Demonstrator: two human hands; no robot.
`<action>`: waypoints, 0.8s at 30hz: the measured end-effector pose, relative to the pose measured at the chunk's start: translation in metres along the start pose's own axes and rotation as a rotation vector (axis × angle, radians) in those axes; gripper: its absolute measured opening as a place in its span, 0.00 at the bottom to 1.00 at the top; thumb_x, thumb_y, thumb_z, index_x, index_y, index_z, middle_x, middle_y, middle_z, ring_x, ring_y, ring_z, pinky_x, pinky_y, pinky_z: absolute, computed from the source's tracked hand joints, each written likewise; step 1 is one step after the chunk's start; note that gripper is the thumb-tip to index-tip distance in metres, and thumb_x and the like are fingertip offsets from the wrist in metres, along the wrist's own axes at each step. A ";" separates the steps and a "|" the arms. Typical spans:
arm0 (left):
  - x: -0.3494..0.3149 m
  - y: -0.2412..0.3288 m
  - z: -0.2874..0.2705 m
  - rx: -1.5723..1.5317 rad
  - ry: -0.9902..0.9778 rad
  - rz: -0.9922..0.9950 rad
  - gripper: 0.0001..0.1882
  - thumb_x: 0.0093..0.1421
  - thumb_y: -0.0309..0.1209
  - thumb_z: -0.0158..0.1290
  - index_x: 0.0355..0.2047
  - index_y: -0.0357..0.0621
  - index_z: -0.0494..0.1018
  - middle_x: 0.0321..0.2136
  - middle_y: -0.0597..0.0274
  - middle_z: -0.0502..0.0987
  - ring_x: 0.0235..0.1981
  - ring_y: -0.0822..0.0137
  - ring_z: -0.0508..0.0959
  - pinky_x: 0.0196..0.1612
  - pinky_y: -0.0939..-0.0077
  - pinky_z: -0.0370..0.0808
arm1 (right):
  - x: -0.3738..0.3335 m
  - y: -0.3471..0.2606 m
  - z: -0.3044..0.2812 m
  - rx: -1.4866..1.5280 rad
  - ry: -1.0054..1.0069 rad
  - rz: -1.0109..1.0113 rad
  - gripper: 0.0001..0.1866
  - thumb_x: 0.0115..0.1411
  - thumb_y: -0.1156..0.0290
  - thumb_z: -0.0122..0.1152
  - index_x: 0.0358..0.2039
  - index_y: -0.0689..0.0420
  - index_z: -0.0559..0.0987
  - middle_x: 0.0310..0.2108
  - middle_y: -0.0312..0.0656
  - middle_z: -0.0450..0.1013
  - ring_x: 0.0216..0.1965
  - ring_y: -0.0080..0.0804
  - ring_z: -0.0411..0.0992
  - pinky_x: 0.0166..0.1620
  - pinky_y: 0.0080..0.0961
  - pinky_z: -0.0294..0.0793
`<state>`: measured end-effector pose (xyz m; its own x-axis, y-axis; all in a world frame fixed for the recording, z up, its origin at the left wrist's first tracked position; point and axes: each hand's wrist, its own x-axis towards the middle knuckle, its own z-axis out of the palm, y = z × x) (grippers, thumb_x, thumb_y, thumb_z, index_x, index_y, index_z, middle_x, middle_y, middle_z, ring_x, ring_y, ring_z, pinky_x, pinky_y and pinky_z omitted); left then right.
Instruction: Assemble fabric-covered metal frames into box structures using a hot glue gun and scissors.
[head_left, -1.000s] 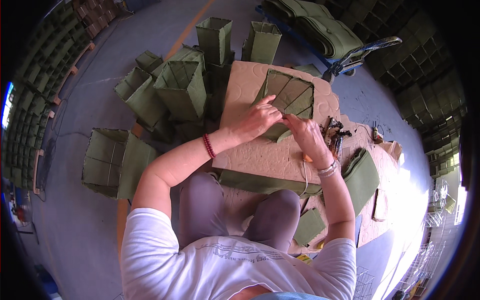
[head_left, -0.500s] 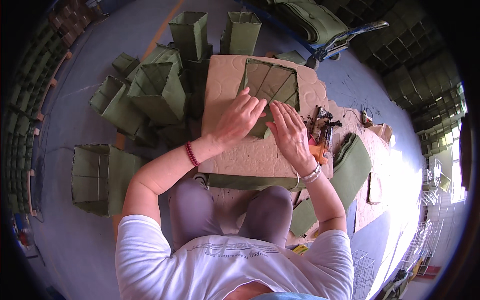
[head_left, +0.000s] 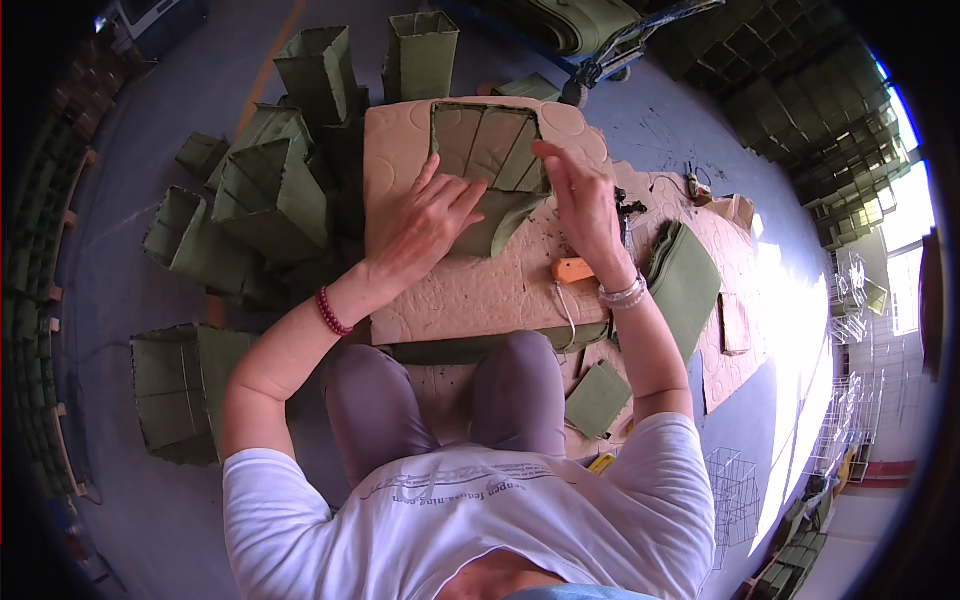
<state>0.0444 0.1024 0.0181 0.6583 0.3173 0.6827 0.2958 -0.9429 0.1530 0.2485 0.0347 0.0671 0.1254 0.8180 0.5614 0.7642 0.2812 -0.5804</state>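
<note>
- An open-topped, olive-green fabric box with a thin wire frame lies at the far part of the tan tabletop embossed with circles, its open mouth facing up and a loose flap of fabric on its near side.
- The left hand rests against the box's near left side, its fingers parted and clenched on nothing that shows.
- The right hand is at the box's right corner, seen edge-on with fingers bent; I cannot tell whether it grasps the fabric.
- Just beside the right wrist, an orange-handled tool with a white cord lies on the tabletop.
- Right of the right forearm is a folded stack of green fabric.
- Several upright green fabric boxes crowd the floor left of the tabletop.
</note>
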 end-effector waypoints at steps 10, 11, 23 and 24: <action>-0.014 0.033 0.021 0.066 -0.018 0.058 0.14 0.57 0.25 0.53 0.44 0.33 0.72 0.27 0.61 0.65 0.33 0.65 0.72 0.64 0.55 0.61 | 0.003 0.046 0.007 -0.338 -0.135 0.160 0.15 0.61 0.65 0.54 0.25 0.65 0.76 0.22 0.59 0.72 0.28 0.57 0.73 0.32 0.47 0.72; -0.016 0.041 0.022 0.087 -0.037 0.066 0.15 0.56 0.23 0.54 0.44 0.32 0.72 0.26 0.61 0.65 0.31 0.64 0.73 0.64 0.55 0.63 | -0.001 0.046 0.008 -0.418 -0.113 0.144 0.14 0.60 0.66 0.55 0.24 0.64 0.77 0.21 0.58 0.72 0.27 0.57 0.73 0.32 0.47 0.72; -0.031 0.091 0.029 0.311 -0.073 0.188 0.18 0.52 0.23 0.49 0.44 0.30 0.74 0.24 0.64 0.63 0.30 0.68 0.71 0.65 0.62 0.61 | -0.014 0.040 -0.011 -0.538 -0.179 0.081 0.18 0.64 0.62 0.55 0.24 0.64 0.75 0.18 0.57 0.70 0.23 0.57 0.71 0.27 0.44 0.69; -0.033 0.095 0.030 0.319 -0.071 0.177 0.19 0.52 0.23 0.50 0.45 0.30 0.74 0.24 0.64 0.63 0.30 0.68 0.71 0.65 0.62 0.61 | -0.019 0.041 -0.005 -0.659 -0.140 0.019 0.17 0.64 0.62 0.55 0.23 0.63 0.74 0.18 0.56 0.70 0.22 0.57 0.72 0.26 0.45 0.70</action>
<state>0.0714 0.0055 -0.0113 0.7618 0.1687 0.6255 0.3663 -0.9085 -0.2011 0.2807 0.0283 0.0355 0.0939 0.8896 0.4470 0.9945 -0.0631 -0.0832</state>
